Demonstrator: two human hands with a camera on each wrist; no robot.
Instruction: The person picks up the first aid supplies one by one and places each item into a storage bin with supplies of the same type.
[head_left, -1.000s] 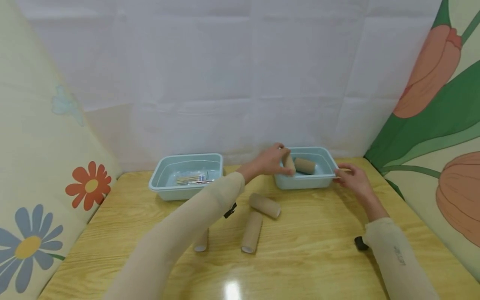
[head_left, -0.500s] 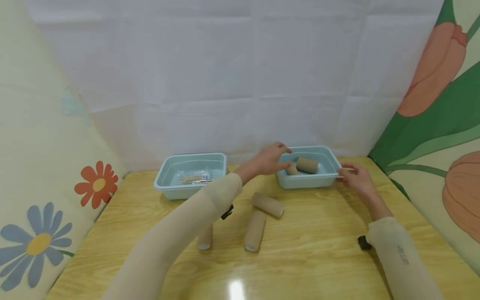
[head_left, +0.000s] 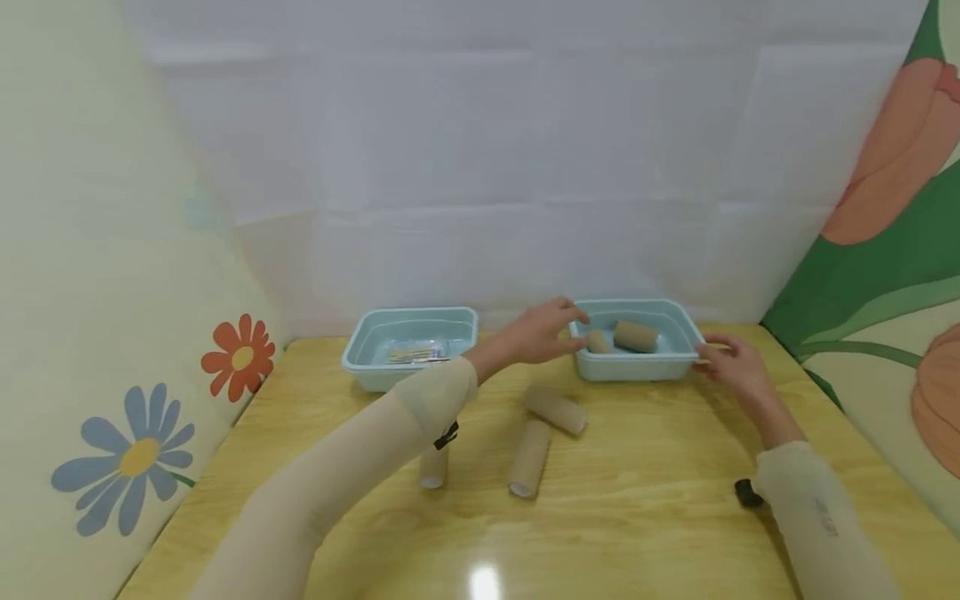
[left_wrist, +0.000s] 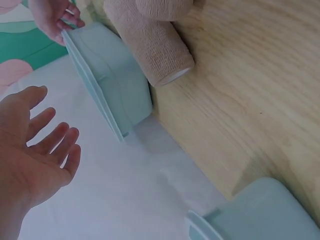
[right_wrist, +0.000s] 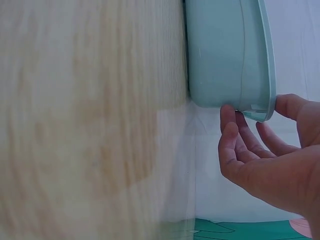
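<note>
My left hand point(head_left: 546, 331) is over the left end of the right-hand light-blue plastic bin point(head_left: 637, 367). Its fingers are spread and loosely bent, with nothing between them, as the left wrist view also shows. Inside that bin lie two brown cardboard tubes, one tube point(head_left: 636, 336) in the middle and another tube point(head_left: 597, 342) near the left wall, partly hidden by the front wall. My right hand point(head_left: 737, 364) pinches the bin's right rim, thumb on the rim and fingertips against the outer wall point(right_wrist: 227, 65) in the right wrist view.
A second light-blue bin point(head_left: 382, 380) at left holds thin sticks point(head_left: 412, 355) in clear wrapping. On the wooden table point(head_left: 637, 517) lie a cardboard tube point(head_left: 557, 410), another tube point(head_left: 530, 460) touching or nearly touching it, and a third tube point(head_left: 432, 468) partly under my left sleeve.
My left hand has let go of a cardboard tube, which dropped into the right-hand bin, and has drawn slightly left of it. The right hand keeps its hold on the rim. The view has shifted.
</note>
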